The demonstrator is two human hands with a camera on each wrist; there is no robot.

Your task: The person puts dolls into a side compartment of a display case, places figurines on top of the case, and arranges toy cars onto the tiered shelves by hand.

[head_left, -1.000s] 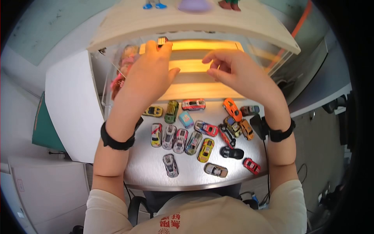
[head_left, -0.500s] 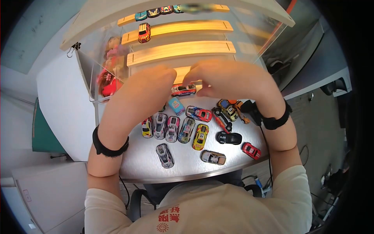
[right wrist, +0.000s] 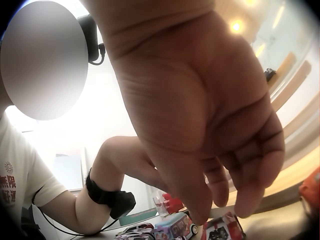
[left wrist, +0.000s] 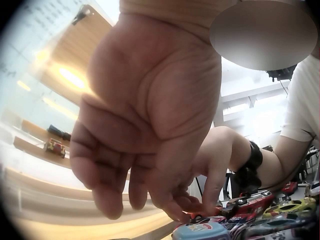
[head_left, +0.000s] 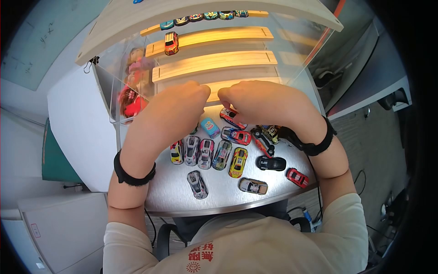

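My right hand (head_left: 255, 98) (right wrist: 200, 110) is lowered over a red car (head_left: 232, 118) (right wrist: 223, 229) at the back of the metal table, thumb on one side and fingers on the other, pinching it; the fingertips are partly hidden in the head view. Beside it hangs my left hand (head_left: 180, 107) (left wrist: 150, 100), loosely curled and holding nothing, above and behind a blue car (head_left: 210, 128) (left wrist: 200, 231). One red-and-yellow car (head_left: 171, 43) (left wrist: 55, 148) stands at the left of a wooden slat (head_left: 223, 39). Several cars (head_left: 211, 15) line the slat behind.
Several toy cars lie across the metal table (head_left: 219, 198), among them a black one (head_left: 271, 163) and a yellow one (head_left: 238, 162). Clear panels flank the stepped slats. Dolls (head_left: 132, 98) stand at the left, and a pale board (head_left: 205, 29) overhangs the back.
Both hands have drawn back from the slats to the table's rear. The red car has shifted right and turned under my right hand. The red-and-yellow car, earlier by my left hand, stands released.
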